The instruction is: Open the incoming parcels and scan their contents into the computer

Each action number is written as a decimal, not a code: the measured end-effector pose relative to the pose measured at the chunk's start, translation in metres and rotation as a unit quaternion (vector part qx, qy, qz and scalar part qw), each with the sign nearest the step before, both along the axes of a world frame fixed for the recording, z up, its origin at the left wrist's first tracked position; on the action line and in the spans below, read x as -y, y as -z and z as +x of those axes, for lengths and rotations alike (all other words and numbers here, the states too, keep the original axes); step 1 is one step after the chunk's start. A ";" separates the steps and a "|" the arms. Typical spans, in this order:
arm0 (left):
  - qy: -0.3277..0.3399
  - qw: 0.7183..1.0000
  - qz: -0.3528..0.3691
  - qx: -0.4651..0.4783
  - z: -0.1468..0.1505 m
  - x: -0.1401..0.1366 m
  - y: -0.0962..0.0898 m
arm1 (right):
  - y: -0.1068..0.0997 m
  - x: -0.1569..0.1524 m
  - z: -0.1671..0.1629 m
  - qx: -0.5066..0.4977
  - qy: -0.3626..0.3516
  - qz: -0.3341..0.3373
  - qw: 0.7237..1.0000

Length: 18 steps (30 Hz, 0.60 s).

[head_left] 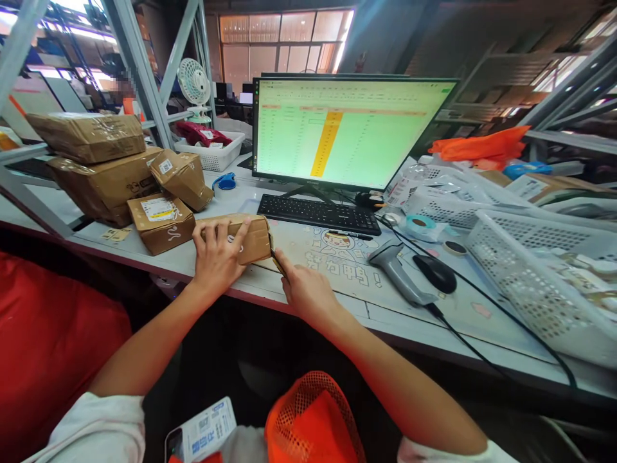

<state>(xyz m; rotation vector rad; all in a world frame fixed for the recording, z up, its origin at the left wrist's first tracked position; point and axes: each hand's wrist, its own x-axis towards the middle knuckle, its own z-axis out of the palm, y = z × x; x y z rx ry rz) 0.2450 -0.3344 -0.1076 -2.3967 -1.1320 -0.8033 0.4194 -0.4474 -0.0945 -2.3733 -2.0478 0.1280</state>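
Observation:
A small brown cardboard box [258, 239] lies near the front edge of the desk. My left hand [216, 257] grips its left part, fingers spread over the top and front. At the box's right end, my right hand [308, 289] is closed around a slim dark and yellow box cutter [278, 262], index finger stretched along it. The cutter's tip meets the taped end of the box; how deep the blade sits is hidden. Just left of my left hand stands another carton with a label [161, 222].
Stacked cartons [103, 183] stand at the left. Behind the box are a keyboard [318, 213] and a monitor [342, 135]. A barcode scanner [400, 273], a mouse [435, 273] and cables lie to the right, beside white baskets [535, 283]. A fan [193, 82] stands behind.

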 end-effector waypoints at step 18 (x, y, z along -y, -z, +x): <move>0.231 0.925 -0.107 0.283 -0.078 -0.025 0.001 | -0.102 -0.021 0.046 0.134 -0.335 0.247 0.899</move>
